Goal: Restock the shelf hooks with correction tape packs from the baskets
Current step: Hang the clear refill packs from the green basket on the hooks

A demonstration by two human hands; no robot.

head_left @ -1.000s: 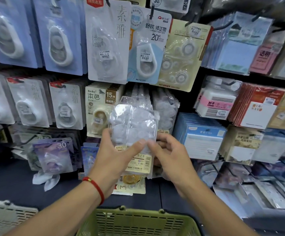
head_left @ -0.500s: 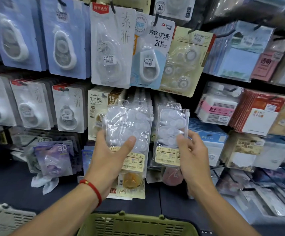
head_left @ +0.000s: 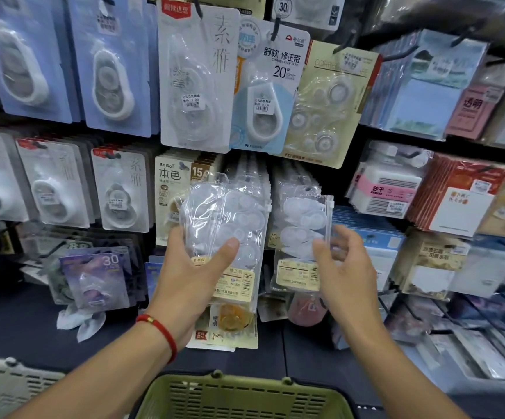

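My left hand (head_left: 190,273) grips a small stack of clear-bagged correction tape packs (head_left: 230,213), thumb across the front, held up before the middle row of hooks. To its right another clear pack (head_left: 299,219) hangs among the same kind on the shelf row. My right hand (head_left: 344,267) is beside that pack's lower right corner, fingers spread and relaxed, holding nothing. A green basket (head_left: 245,394) sits below at the bottom edge; its contents are hidden.
Carded correction tapes (head_left: 196,74) fill the hooks above and to the left. Sticky notes and label packs (head_left: 426,86) hang at the right. A pale basket (head_left: 3,385) shows at the bottom left. A dark shelf ledge (head_left: 18,322) runs under the hooks.
My right hand took one pack off the stack, carried it right to the neighbouring hook row and has now let go of it. The left hand stays holding the stack.
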